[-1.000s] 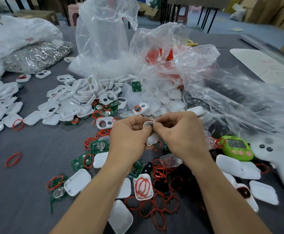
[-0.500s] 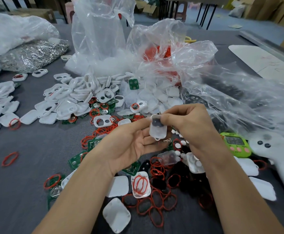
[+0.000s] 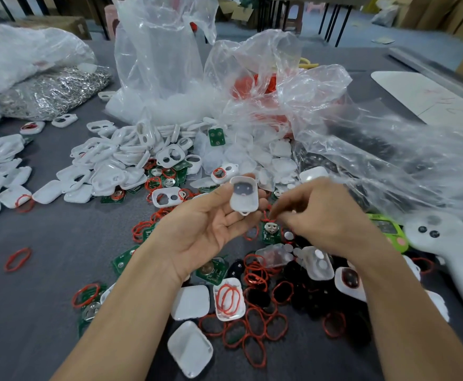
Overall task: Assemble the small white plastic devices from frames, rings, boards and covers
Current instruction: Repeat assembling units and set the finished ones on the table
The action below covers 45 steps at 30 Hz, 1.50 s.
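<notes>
My left hand [image 3: 205, 229] is palm up over the table and holds a small white shell [image 3: 244, 196] between thumb and fingertips, its hollow side with a dark round patch facing me. Just to its right, my right hand [image 3: 323, 213] reaches down, blurred, and its fingertips pinch a red ring [image 3: 266, 215] right above a green board [image 3: 270, 232] with a coin cell. Loose red rings [image 3: 255, 276], green boards [image 3: 211, 270] and white covers [image 3: 190, 302] lie under my forearms. A heap of white frames [image 3: 120, 163] spreads at the middle left.
Crumpled clear plastic bags [image 3: 164, 64] stand behind the parts and spill to the right. A bag of shiny metal pieces [image 3: 51, 92] lies at the far left. A green toy device [image 3: 389, 229] and a white handheld unit [image 3: 444, 251] rest at the right.
My hands have come apart. The left opened palm up, keeping the white shell, and the right dropped to the table toward the rings and boards.
</notes>
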{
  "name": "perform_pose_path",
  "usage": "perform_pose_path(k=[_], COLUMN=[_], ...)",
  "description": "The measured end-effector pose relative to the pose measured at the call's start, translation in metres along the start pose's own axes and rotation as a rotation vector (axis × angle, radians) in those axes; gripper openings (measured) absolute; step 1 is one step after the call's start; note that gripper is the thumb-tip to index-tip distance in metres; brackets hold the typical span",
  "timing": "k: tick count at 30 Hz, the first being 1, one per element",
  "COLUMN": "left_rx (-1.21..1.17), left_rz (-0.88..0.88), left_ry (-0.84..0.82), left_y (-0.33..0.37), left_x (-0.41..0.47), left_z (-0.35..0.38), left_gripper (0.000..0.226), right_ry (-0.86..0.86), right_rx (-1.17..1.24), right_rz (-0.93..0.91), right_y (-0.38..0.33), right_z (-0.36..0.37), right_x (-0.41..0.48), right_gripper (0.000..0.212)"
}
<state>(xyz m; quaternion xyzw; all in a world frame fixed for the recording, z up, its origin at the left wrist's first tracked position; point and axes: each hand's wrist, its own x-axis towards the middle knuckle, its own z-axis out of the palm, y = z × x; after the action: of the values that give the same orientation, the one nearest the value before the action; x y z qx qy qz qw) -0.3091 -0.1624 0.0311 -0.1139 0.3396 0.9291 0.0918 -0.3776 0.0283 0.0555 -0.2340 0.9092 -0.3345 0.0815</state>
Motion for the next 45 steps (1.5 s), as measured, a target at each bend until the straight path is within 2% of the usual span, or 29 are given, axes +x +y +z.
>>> perform_pose_path(k=[1,3,8,12,17,19,23,27,34,40,45], left_rx=[-0.001,0.006,0.015,0.005,0.020,0.027,0.046,0.068,0.080,0.085,0.139], left_rz=[0.000,0.000,0.006,0.009,-0.004,-0.003,-0.001,-0.001,0.000,0.003,0.006], left_ry=[0.004,0.008,0.026,0.032,0.056,0.063,0.054,0.041,0.029,0.001,0.005], left_y=[0.001,0.001,0.001,0.001,0.000,0.000,0.000,-0.001,-0.001,-0.001,-0.003], left_x=[-0.001,0.000,0.000,0.000,0.002,0.002,0.002,0.002,0.003,0.004,0.004], left_z=[0.000,0.000,0.001,0.001,0.000,-0.001,-0.001,0.000,-0.001,-0.002,0.000], left_gripper=[0.031,0.031,0.032,0.033,0.036,0.039,0.044,0.045,0.045,0.044,0.045], right_ry=[-0.083,-0.107,-0.082,-0.138,-0.070,0.007,0.270,0.358,0.197,0.215,0.204], right_rx=[-0.088,-0.203,-0.194,-0.241,-0.281,-0.193,0.348,0.691,0.921,0.898,0.985], right_rz=[0.022,0.029,0.033,0.009,0.009,0.010,0.058,0.083,0.143,0.168,0.168], right_y=[0.000,0.000,-0.008,-0.014,-0.008,-0.002,0.004,0.000,-0.007,-0.008,-0.011], right_z=[0.002,0.009,0.017,0.020,0.010,0.005,-0.001,0.001,0.008,0.013,0.010], right_x=[-0.002,-0.002,-0.003,-0.005,-0.004,-0.004,-0.001,0.002,0.000,0.000,0.000], right_gripper=[0.025,0.030,0.027,0.048,0.023,0.026,0.029,0.028,0.024,0.032,0.033])
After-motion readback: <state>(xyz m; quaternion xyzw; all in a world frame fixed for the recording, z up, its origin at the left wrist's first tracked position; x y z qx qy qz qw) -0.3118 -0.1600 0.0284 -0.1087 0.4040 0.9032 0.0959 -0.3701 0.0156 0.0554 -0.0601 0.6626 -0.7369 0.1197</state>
